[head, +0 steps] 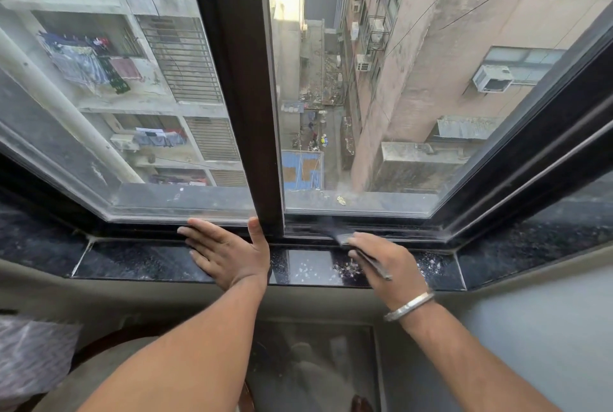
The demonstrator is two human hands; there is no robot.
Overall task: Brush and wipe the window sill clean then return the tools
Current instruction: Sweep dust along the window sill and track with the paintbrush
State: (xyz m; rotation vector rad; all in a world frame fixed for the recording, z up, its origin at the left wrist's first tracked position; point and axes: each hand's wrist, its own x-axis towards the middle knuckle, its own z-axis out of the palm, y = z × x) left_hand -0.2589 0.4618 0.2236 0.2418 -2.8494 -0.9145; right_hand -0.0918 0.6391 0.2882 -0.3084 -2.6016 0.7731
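- Head view: I see my left hand [229,254] lying flat with fingers spread on the polished black speckled stone window sill [142,262], thumb up against the dark brown central window post [238,113]; it grips nothing and seems only to brace me.
- My right hand [386,267], a silver metal bangle [409,306] on the wrist, is closed around the thin dark handle of a small dark-bristled brush [345,236]. The bristles sit in the dusty black window track [381,232] at the sill's far edge, just right of the post.
- A pale scatter of chips and dust [346,269] lies on the sill beside the right hand, more near its right end.
- I judge the brushing is under way and far from done: debris remains on the sill and the track looks grey.
- No wiping cloth is visible, so wiping and returning the tools are still ahead.
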